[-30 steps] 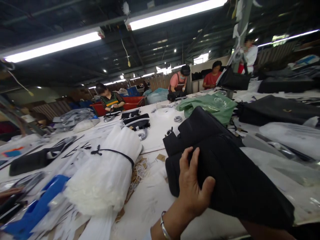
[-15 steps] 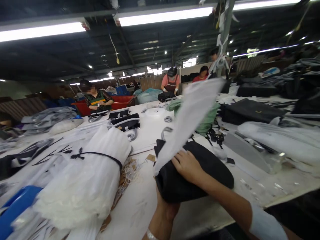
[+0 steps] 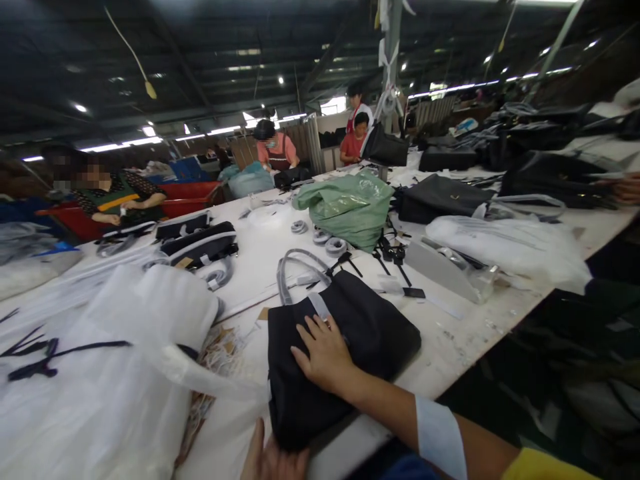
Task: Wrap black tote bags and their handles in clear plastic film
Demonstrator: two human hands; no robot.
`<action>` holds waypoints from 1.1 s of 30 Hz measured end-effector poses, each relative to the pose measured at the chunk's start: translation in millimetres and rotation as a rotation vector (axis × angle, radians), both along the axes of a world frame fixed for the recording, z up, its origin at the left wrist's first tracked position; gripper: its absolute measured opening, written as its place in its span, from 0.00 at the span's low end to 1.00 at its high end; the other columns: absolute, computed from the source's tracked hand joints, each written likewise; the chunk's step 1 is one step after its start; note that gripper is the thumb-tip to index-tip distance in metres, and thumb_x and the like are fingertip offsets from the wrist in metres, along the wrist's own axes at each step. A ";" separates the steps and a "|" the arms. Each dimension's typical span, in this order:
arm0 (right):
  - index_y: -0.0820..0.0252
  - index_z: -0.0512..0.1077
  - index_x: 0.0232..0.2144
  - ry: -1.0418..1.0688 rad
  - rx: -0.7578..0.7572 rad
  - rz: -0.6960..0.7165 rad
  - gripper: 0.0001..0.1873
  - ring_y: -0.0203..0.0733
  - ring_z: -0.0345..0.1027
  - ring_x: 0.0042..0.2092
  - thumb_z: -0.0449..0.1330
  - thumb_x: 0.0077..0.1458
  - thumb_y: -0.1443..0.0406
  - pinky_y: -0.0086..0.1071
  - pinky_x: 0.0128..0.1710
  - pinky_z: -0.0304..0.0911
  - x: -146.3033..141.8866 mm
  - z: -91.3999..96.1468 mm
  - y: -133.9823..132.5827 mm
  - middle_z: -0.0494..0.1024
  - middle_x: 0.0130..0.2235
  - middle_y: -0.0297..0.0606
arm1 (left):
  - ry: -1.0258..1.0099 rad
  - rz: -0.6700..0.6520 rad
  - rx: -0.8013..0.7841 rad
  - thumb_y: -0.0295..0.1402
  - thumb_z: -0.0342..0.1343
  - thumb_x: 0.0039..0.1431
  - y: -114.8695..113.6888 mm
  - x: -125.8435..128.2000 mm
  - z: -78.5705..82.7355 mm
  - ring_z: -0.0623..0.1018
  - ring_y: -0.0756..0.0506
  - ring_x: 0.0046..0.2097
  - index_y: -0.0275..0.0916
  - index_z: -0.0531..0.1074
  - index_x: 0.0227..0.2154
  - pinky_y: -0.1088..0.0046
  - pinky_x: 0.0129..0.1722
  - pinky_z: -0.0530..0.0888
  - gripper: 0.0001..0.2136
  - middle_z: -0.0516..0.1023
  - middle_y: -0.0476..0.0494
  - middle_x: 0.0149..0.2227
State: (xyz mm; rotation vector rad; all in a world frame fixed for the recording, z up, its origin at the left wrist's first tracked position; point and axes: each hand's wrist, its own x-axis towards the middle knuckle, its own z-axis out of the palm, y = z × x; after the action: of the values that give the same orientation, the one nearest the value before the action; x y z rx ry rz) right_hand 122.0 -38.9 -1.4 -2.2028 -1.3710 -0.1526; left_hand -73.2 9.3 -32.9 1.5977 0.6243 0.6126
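A black handbag (image 3: 345, 333) lies on the white table, its handle (image 3: 285, 273) wrapped in clear plastic and standing up at the far side. Resting on the bag's upper face is my right hand (image 3: 325, 353), fingers spread, beside a pale strap or wrap (image 3: 319, 305). My left hand (image 3: 277, 460) is at the bag's near lower edge, thumb apart; its fingers touch the bag there and are partly cut off by the frame. A translucent white sheet (image 3: 215, 377), blurred, stretches from the bag's left side toward a big bundle of white sheets (image 3: 100, 400).
Tags and strings (image 3: 227, 347) lie between bundle and bag. Beyond are a green plastic bag (image 3: 350, 207), plastic-wrapped coils (image 3: 335, 247), black straps (image 3: 393, 253) and a grey box-like piece (image 3: 445, 270). More black bags (image 3: 445, 198) sit at right. Several co-workers stand across the table.
The white sheet, held up over the bag before, is now down at its left. The bag lies flatter with its handle showing. My right hand has spread on it; the view has swung right.
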 end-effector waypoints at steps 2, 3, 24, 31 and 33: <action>0.59 0.67 0.60 -0.025 0.015 0.001 0.30 0.55 0.55 0.65 0.43 0.67 0.50 0.51 0.66 0.40 -2.7 -1.5 -1.3 0.66 0.63 0.47 | 0.024 0.072 -0.132 0.58 0.42 0.62 -2.5 -23.9 2.8 0.82 0.37 0.46 0.48 0.74 0.54 0.56 0.41 0.81 0.29 0.81 0.36 0.47; 0.60 0.67 0.60 -0.040 0.021 0.003 0.29 0.56 0.55 0.65 0.44 0.67 0.51 0.51 0.65 0.40 -3.7 -1.8 -2.2 0.66 0.63 0.48 | 0.026 0.134 -0.185 0.57 0.46 0.62 -6.0 -32.0 6.4 0.80 0.37 0.50 0.47 0.71 0.57 0.57 0.45 0.80 0.28 0.78 0.36 0.52; 0.59 0.64 0.62 -0.131 0.103 0.211 0.25 0.55 0.56 0.64 0.46 0.68 0.56 0.55 0.65 0.41 1.3 -7.3 -6.5 0.66 0.63 0.46 | -0.244 0.609 -0.454 0.39 0.56 0.64 5.4 22.1 48.7 0.80 0.41 0.50 0.32 0.74 0.48 0.64 0.53 0.74 0.16 0.79 0.31 0.49; 0.50 0.60 0.64 -0.169 0.068 0.565 0.31 0.53 0.54 0.66 0.52 0.64 0.48 0.53 0.63 0.49 2.6 0.4 -14.9 0.60 0.67 0.41 | -0.338 0.760 -0.283 0.39 0.65 0.53 13.0 2.3 56.1 0.77 0.44 0.51 0.38 0.76 0.44 0.71 0.44 0.77 0.17 0.75 0.38 0.52; 0.49 0.60 0.64 -0.172 0.066 0.542 0.29 0.52 0.55 0.65 0.51 0.65 0.49 0.52 0.63 0.51 1.9 -0.4 -14.3 0.61 0.66 0.40 | -0.319 0.823 -0.258 0.39 0.69 0.49 17.7 -4.9 57.8 0.77 0.48 0.43 0.38 0.76 0.42 0.75 0.39 0.76 0.18 0.77 0.42 0.46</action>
State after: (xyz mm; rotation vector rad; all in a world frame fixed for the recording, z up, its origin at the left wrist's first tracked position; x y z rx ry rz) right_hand 123.9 -53.2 -1.9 -1.7210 -1.9723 -0.1865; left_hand -78.0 27.0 25.0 0.9296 1.0705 1.3006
